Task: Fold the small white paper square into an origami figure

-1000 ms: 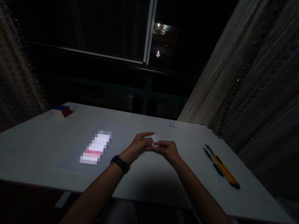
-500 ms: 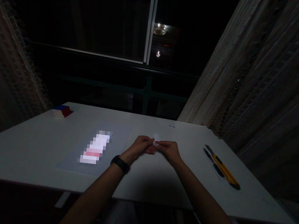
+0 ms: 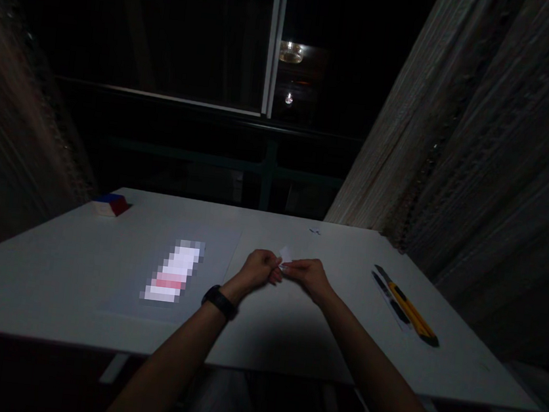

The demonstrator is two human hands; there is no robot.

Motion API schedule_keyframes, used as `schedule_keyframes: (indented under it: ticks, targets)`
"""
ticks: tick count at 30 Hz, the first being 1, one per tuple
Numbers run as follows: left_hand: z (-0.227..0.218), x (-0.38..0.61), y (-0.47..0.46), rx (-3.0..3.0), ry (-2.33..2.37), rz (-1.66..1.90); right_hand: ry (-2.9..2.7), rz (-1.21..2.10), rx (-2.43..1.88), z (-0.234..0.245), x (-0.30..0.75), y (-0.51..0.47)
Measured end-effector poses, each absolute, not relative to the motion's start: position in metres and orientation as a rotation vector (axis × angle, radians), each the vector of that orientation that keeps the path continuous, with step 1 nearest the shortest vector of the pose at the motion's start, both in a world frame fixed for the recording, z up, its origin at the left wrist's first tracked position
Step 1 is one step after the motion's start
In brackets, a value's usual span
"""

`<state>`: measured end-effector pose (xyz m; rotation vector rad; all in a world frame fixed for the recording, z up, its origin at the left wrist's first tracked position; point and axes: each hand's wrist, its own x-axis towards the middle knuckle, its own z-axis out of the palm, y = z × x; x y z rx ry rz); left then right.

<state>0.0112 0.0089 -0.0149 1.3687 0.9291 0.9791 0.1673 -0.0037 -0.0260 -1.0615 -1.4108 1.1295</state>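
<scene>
A small piece of white paper (image 3: pixel 285 253) is pinched between my two hands above the middle of the white table (image 3: pixel 248 352). My left hand (image 3: pixel 260 268), with a dark band on its wrist, grips the paper's left side between thumb and fingers. From the right, my right hand (image 3: pixel 310 276) has its fingertips closed on the paper's lower edge. The fingers cover part of the paper, so its full shape is hidden.
Left of my hands, a lit, blurred-out screen (image 3: pixel 175 271) lies on a pale sheet (image 3: pixel 222 253). A colored cube (image 3: pixel 110 204) sits at the far left. A yellow utility knife (image 3: pixel 413 313) and a pen (image 3: pixel 390 298) lie at right. Small scraps (image 3: pixel 314 231) lie near the back edge.
Both hands stay in nearly the same place, still pinching the paper. The paper and fingers have shifted slightly. The whole view has moved a little.
</scene>
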Motion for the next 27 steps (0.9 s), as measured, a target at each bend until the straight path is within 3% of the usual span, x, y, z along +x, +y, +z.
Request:
schedule_keyframes:
  ticks: [8,27]
  targets:
    - [-0.0097,0.0113,0.0086,1.303,0.868,1.133,-1.309,1.050,-1.096,-0.0240,0.1635,-0.0031]
    - [-0.0112,0.0095,0.0081,1.436,0.882,1.125,-1.307,1.061,-1.094,-0.0248,0.1710,-0.0020]
